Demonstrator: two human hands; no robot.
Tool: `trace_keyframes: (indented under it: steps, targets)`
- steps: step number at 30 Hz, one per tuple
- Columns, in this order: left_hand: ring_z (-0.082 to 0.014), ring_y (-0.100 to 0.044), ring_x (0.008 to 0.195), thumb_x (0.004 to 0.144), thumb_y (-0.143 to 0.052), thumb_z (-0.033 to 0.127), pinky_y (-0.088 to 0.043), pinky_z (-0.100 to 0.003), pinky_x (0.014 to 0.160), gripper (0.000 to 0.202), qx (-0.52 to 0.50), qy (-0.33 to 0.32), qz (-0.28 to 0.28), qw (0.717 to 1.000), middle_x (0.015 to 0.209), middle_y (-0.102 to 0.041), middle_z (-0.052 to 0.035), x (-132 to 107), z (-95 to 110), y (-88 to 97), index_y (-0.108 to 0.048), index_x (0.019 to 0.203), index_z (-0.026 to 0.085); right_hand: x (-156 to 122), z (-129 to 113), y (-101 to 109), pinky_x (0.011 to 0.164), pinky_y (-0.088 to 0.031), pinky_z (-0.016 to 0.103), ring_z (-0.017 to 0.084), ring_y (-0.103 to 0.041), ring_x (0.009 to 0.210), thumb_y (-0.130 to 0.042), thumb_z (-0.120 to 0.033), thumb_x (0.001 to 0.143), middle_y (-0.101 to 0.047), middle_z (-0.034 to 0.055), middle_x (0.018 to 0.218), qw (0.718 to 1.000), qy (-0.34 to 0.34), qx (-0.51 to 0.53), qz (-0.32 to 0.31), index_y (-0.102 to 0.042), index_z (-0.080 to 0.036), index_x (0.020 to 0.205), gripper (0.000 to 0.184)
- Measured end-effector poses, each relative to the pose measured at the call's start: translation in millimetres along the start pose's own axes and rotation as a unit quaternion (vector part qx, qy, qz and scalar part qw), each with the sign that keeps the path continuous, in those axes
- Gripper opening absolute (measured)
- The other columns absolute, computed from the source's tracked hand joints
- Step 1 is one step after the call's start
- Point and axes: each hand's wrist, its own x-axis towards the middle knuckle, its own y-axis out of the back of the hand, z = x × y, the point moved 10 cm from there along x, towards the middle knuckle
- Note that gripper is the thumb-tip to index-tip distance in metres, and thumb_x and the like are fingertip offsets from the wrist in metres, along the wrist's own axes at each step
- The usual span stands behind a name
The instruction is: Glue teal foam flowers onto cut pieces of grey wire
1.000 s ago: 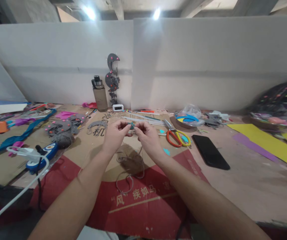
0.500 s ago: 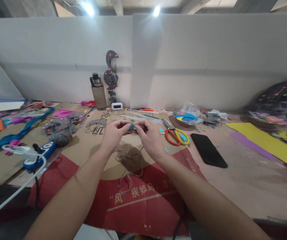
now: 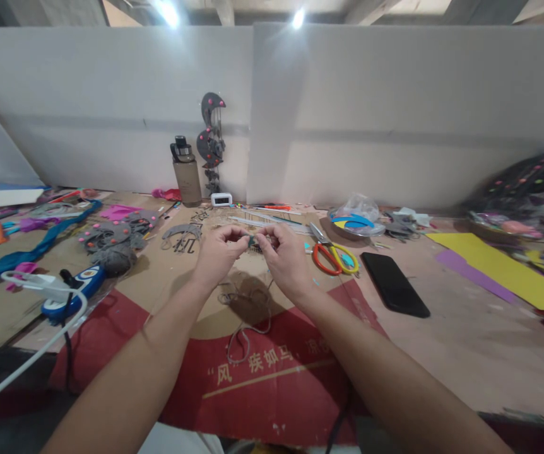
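Close together above the cardboard, my left hand (image 3: 221,253) and my right hand (image 3: 282,253) pinch a small teal piece (image 3: 252,241) between their fingertips. Its exact kind is too small and too covered to make out. A thin grey cord (image 3: 243,333) lies in loose loops on the cardboard sheet (image 3: 168,302) below, and one strand rises toward my right hand. Scissors (image 3: 332,255) with one red and one yellow handle lie to the right of my right hand, blades pointing away. Small teal scraps lie around them.
A black phone (image 3: 395,284) lies right of the scissors. Behind my hands stand a bottle (image 3: 187,180) and a small white clock (image 3: 221,200). To the left are a ball of grey yarn (image 3: 118,258) and a blue power strip (image 3: 76,293) with a white cable. A bowl (image 3: 357,227) sits at the back right.
My fingertips have turned the teal piece slightly, and less of it shows now. Both hands stay in nearly the same place, and the cord loops lie as before.
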Motion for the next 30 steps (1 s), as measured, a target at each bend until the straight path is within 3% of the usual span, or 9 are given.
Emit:
trace_keyframes:
  steps: [9, 16, 30]
  targets:
    - [-0.0094, -0.046, 0.052, 0.069, -0.064, 0.022, -0.038, -0.023, 0.053, 0.004, 0.009, -0.016, -0.013, 1.0, 0.059, -0.055, 0.0019, -1.1, 7.9, -1.9, -0.066, 0.068, 0.018, -1.2, -4.4, -0.8, 0.068, -0.039, 0.029, 0.017, -0.054, 0.076, -0.049, -0.035, 0.088, -0.061, 0.0047, 0.085, 0.999, 0.019, -0.036, -0.011, -0.062, -0.02, 0.087, 0.02]
    - [-0.0092, -0.045, 0.055, 0.071, -0.062, 0.023, -0.037, -0.022, 0.055, 0.006, 0.038, -0.029, -0.034, 0.998, 0.063, -0.056, 0.0016, -2.1, 10.5, -4.3, -0.064, 0.069, 0.018, -0.2, 2.4, -3.7, 0.065, -0.038, 0.028, 0.015, -0.053, 0.071, -0.052, -0.034, 0.084, -0.063, 0.0034, 0.081, 0.999, -0.014, -0.038, -0.024, -0.062, -0.019, 0.083, 0.017]
    - [-0.0111, -0.051, 0.066, 0.073, -0.06, 0.029, -0.04, -0.024, 0.065, 0.014, 0.021, -0.007, -0.108, 0.994, 0.07, -0.058, 0.0008, 0.1, 1.9, -14.0, -0.061, 0.076, 0.016, -1.2, 28.8, -24.2, 0.058, -0.039, 0.024, 0.012, -0.052, 0.063, -0.052, -0.045, 0.083, -0.061, 0.001, 0.073, 0.981, -0.067, 0.151, -0.098, -0.06, -0.018, 0.084, 0.027]
